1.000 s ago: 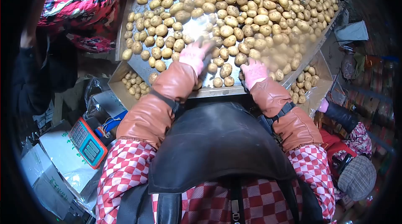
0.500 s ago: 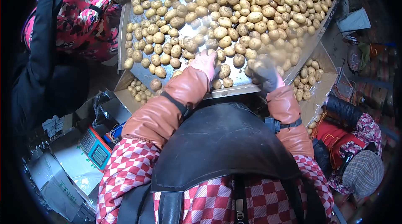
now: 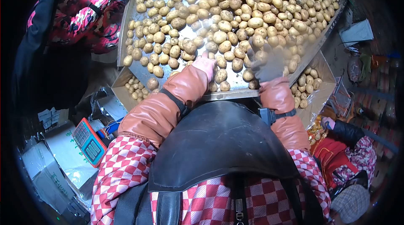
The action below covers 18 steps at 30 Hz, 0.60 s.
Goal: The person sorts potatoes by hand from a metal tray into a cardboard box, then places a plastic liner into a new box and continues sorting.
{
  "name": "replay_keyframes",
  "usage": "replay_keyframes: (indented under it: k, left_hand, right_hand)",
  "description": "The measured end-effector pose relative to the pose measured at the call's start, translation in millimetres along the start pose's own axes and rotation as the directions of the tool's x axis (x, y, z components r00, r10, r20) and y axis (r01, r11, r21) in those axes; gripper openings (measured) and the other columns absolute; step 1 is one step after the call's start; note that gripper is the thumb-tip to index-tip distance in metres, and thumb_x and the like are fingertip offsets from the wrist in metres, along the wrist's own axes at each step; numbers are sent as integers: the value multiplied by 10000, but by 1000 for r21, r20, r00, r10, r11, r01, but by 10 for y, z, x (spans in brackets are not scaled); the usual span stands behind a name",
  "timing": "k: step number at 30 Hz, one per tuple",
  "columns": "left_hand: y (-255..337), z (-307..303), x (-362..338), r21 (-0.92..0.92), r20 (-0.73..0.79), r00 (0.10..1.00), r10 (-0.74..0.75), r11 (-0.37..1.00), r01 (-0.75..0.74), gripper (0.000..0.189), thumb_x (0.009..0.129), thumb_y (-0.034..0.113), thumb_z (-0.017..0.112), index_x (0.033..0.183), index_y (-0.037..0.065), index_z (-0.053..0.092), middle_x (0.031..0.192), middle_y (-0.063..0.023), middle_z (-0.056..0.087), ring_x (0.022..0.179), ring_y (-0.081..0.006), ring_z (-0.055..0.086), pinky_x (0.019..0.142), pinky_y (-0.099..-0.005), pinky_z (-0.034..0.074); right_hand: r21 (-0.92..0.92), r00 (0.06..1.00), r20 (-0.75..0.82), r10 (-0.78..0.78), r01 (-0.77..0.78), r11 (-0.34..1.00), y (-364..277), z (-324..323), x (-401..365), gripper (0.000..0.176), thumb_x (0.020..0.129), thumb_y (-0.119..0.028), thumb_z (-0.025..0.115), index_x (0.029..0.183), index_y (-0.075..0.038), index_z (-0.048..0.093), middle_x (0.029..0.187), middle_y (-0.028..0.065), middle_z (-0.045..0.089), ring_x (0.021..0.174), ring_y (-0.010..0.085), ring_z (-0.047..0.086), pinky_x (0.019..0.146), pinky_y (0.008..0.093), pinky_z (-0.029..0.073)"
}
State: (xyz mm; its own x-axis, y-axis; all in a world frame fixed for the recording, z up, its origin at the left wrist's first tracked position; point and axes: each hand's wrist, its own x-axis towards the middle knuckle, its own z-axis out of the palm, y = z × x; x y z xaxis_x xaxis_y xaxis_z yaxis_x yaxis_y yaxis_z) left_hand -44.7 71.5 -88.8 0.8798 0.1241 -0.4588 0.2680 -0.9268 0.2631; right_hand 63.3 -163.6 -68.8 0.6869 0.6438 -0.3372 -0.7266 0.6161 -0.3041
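Count: one tray (image 3: 233, 95) bearing potatoes (image 3: 255, 22), too many to tally; two cartons (image 3: 314, 101) at its front corners. Your left hand (image 3: 204, 64) is among potatoes near the tray's front edge; cannot tell its grip. Your right hand (image 3: 269, 63), blurred, fingers spread, reaches farther over the tray than half a second ago.

A red-and-white checkered fabric jacket (image 3: 122, 166) with a silver zip pull (image 3: 239, 206) shows beneath a black leather apron (image 3: 219, 141). Brown leather oversleeves (image 3: 145, 115) — each cinched by a black buckled strap (image 3: 171, 99) — meet pink-and-grey gloves (image 3: 204, 66) on the hands (image 3: 268, 64).
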Motion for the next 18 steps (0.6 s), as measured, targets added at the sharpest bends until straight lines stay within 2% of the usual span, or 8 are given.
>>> replay_keyframes:
  k: [4, 6, 7, 9, 14, 15, 17, 18]
  left_hand:
    - [46, -101, -21, -139, 0, 999, -51, 989, 50, 441, 752, 118, 669, 1186, 184, 630, 1459, -225, 369, 1191, -415, 534, 943, -446, 496]
    - [64, -27, 47, -650, 20, 941, -339, 710, 269, 429, 739, 119, 690, 1163, 169, 645, 1373, -243, 437, 1146, -423, 557, 933, -435, 506]
    - [7, -4, 78, -657, 16, 939, -345, 704, 270, 429, 739, 119, 690, 1163, 169, 645, 1373, -243, 437, 1146, -423, 557, 933, -435, 506]
    - [-181, 18, 125, -1, -35, 990, 137, 991, -137, 380, 744, 173, 716, 1121, 164, 672, 1295, -250, 468, 1118, -434, 565, 913, -441, 515]
    - [-273, -358, -185, -315, -57, 998, 16, 948, -34, 526, 697, 332, 848, 1172, 178, 684, 1408, -236, 419, 1212, -405, 532, 1041, -415, 451]
    - [-251, -464, -346, -462, -156, 986, -55, 887, -24, 507, 750, 320, 806, 1182, 99, 656, 1225, -168, 564, 1100, -302, 600, 941, -389, 494]
    - [-552, -411, -382, -899, -2, 990, -144, 433, 61, 401, 803, 289, 781, 1146, 109, 677, 1039, -65, 643, 930, -179, 620, 820, -310, 508]
    - [-609, -508, -528, -918, -29, 986, -167, 393, 40, 379, 828, 276, 764, 1150, 99, 670, 980, -31, 646, 887, -145, 604, 787, -283, 496]
  right_hand:
    - [-299, 981, -189, -54, -5, 954, -17, 309, 164, 431, 959, -370, 592, 1322, -143, 548, 1343, 98, 566, 1060, 279, 605, 622, 281, 511]
    - [-275, 986, -152, -65, 21, 961, 45, 145, 265, 450, 957, -323, 595, 1366, -149, 525, 1319, 78, 589, 999, 240, 625, 586, 255, 488]
    - [-369, 994, -106, -11, -29, 929, 1, -5, 299, 525, 967, -312, 572, 1455, -178, 429, 1344, 79, 574, 1000, 256, 625, 566, 253, 484]
    - [-365, 1000, -8, 5, -7, 931, -53, -172, 251, 540, 974, -311, 557, 1473, -190, 390, 1367, 89, 549, 1010, 267, 624, 566, 259, 486]
    - [-201, 977, 211, 19, 25, 979, -178, -117, 139, 581, 991, -310, 519, 1518, -219, 293, 1427, 115, 486, 1035, 296, 621, 565, 273, 491]
    - [-175, 971, 240, 23, 20, 984, -184, -93, 128, 590, 994, -309, 511, 1527, -224, 273, 1439, 120, 474, 1040, 301, 621, 564, 276, 492]
    - [-129, 955, 294, 44, -6, 992, -178, -50, 130, 608, 1001, -309, 496, 1545, -236, 234, 1463, 131, 449, 1049, 313, 619, 564, 282, 494]
    - [-108, 946, 317, 63, -30, 994, -152, -15, 142, 618, 1004, -309, 488, 1554, -242, 215, 1475, 136, 436, 1054, 318, 619, 563, 285, 494]
